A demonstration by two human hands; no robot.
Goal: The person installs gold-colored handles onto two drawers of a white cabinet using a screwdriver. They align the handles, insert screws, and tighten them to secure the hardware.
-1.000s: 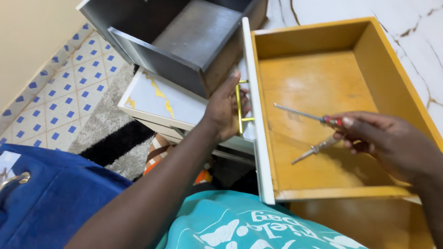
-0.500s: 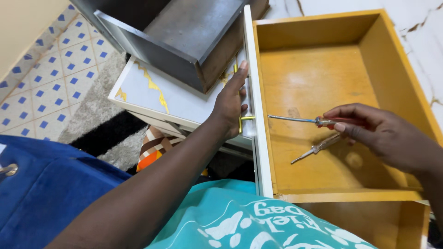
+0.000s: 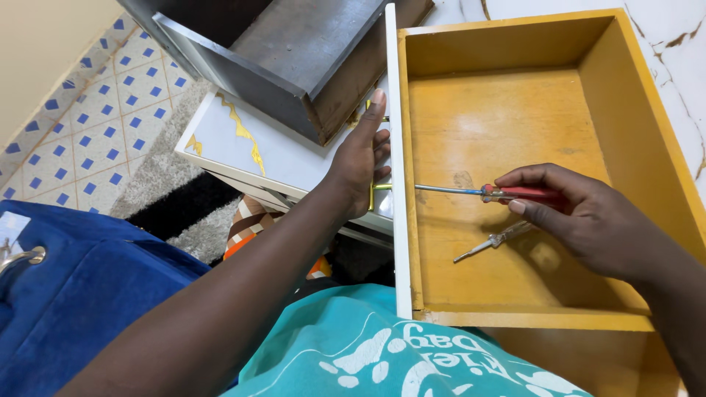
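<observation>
Your right hand [image 3: 588,213] is pinching the red handle of a screwdriver [image 3: 485,192], fingers pressed together around it, and the thin metal shaft is pointing left, its tip meeting the inner side of the white drawer front [image 3: 395,147]. Your left hand [image 3: 360,158] is lying flat against the outer side of that same white front, fingers held together and stretched upward, with the palm covering a gold handle [image 3: 373,195] that is only partly showing. The two hands are facing each other across the panel.

You are working over a yellow wooden drawer [image 3: 632,132] that is lying open side up. A second screwdriver [image 3: 491,241], small with a clear handle, is lying loose on the drawer bottom just below the first and right beside your right thumb.

Under the drawer, a white marble-look floor [image 3: 680,51] with dark veins is showing at the right. To the left, another white panel with gold streaks [image 3: 243,143] is lying flat, a dark grey drawer [image 3: 294,51] is resting over it, and beyond them a grey and black rug [image 3: 169,198] is meeting floor tiles with blue diamonds [image 3: 88,132]. A blue bag [image 3: 81,294] is sitting at the lower left, and your teal shirt with white print [image 3: 368,353] is filling the bottom edge.
</observation>
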